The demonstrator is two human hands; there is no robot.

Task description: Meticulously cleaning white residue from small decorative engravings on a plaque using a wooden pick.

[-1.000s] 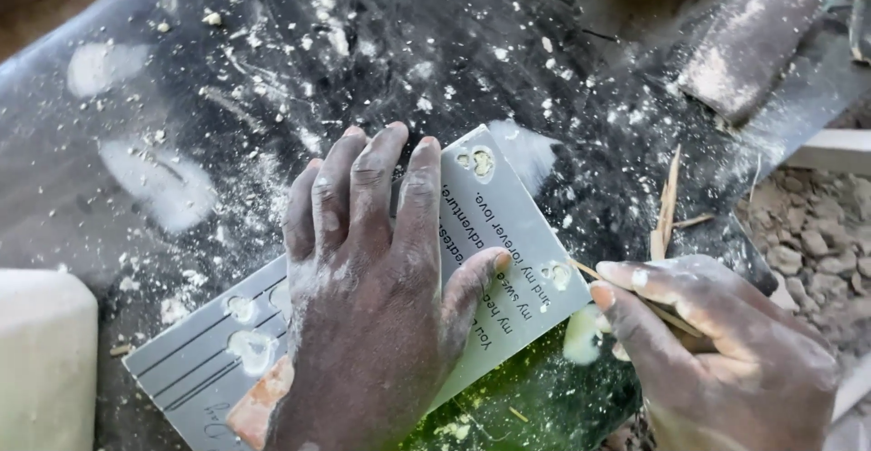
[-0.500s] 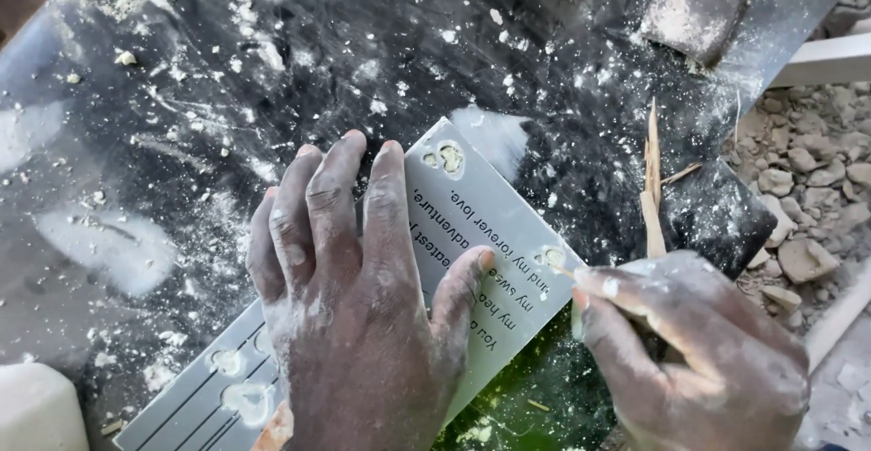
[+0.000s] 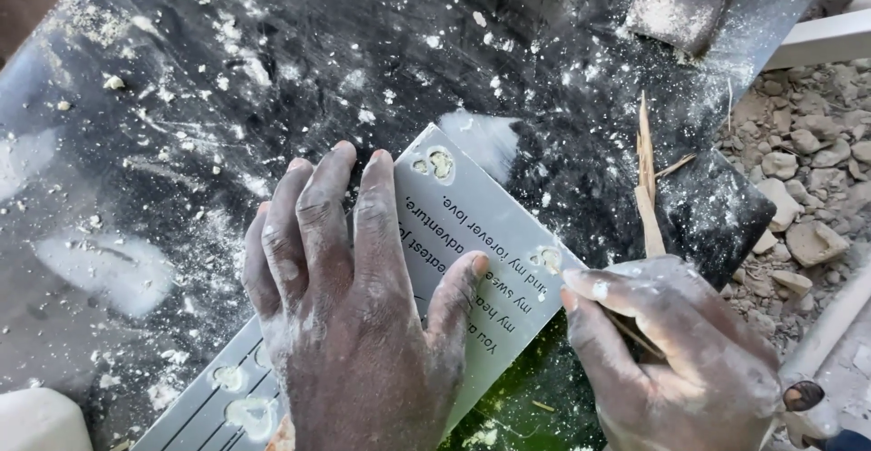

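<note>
The left hand [image 3: 349, 324] lies flat and spread, palm down, on a pale grey rectangular plaque with dark printed lines and small heart shapes at its corners [image 3: 481, 233]; 4 fingers point toward 12 o'clock and the thumb angles out toward 2 o'clock across the print. It grips nothing, only presses the plaque down. The plaque lies tilted, its long axis running from 7 o'clock to 1 o'clock, near the middle of the view and reaching the lower edge. The right hand [image 3: 671, 360] sits at 4 o'clock, just beside the plaque's right edge, curled closed around a thin pale wooden splinter [image 3: 646, 197] whose free end sticks up toward 12 o'clock; its forefinger and thumb point left, toward 9 o'clock, to the heart shape at the plaque's right corner. Both hands are dusted with white powder. Under the plaque is a dark, glossy, scratched worktop [image 3: 272, 79] scattered with white crumbs and smears, with a larger white patch [image 3: 109, 269] at 9 o'clock. A green translucent patch [image 3: 535, 397] shows at 6 o'clock between the 2 hands. A dusty grey block [image 3: 680, 2] lies at 1 o'clock. Beyond the worktop's right edge, at 3 o'clock, is ground covered in grey stone rubble [image 3: 807, 161], crossed by a pale wooden batten [image 3: 821, 43].
</note>
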